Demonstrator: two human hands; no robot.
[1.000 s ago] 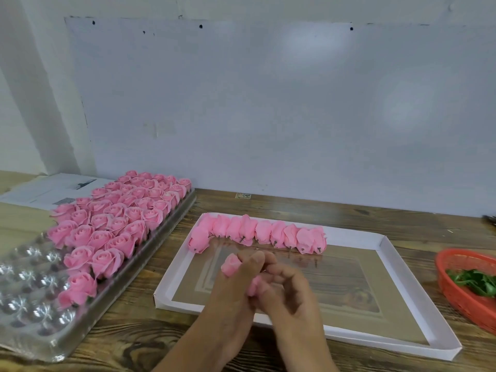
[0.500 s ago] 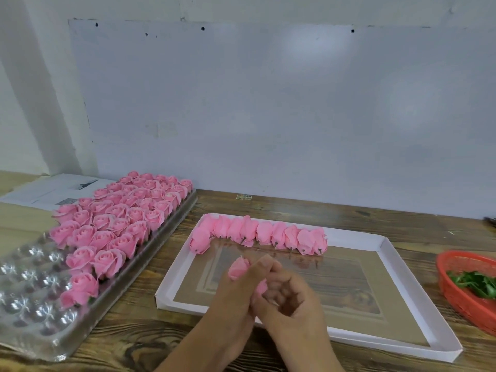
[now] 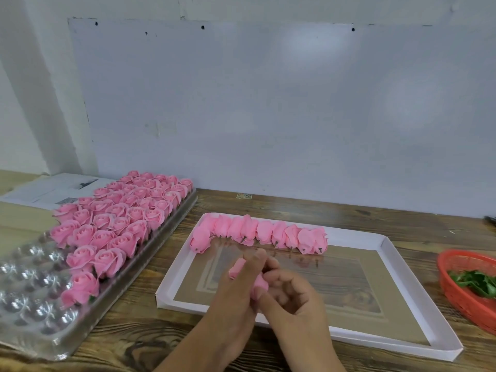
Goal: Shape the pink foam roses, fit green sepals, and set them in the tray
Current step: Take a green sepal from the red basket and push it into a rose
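Both hands meet over the near left part of the white cardboard lid (image 3: pixel 386 259). My left hand (image 3: pixel 236 299) grips a pink foam rose (image 3: pixel 237 267), most of it hidden behind the fingers. My right hand (image 3: pixel 292 299) pinches the same rose from the right, where pink foam shows at its fingertips. A row of several closed pink buds (image 3: pixel 260 233) lies along the lid's far edge. The clear plastic tray (image 3: pixel 29 299) at left holds several shaped roses (image 3: pixel 120 210); its near cups are bare. Green sepals (image 3: pixel 475 281) lie in a red basket (image 3: pixel 456 296) at right.
The work surface is a wooden table (image 3: pixel 128 342) against a white wall panel. White printed papers (image 3: pixel 48 189) lie at the far left behind the tray. A small dark object (image 3: pixel 489 219) sits at the right edge.
The hands have kept working the rose in place; the left fingers shifted slightly around it and the bud now pokes out a little further to the left.
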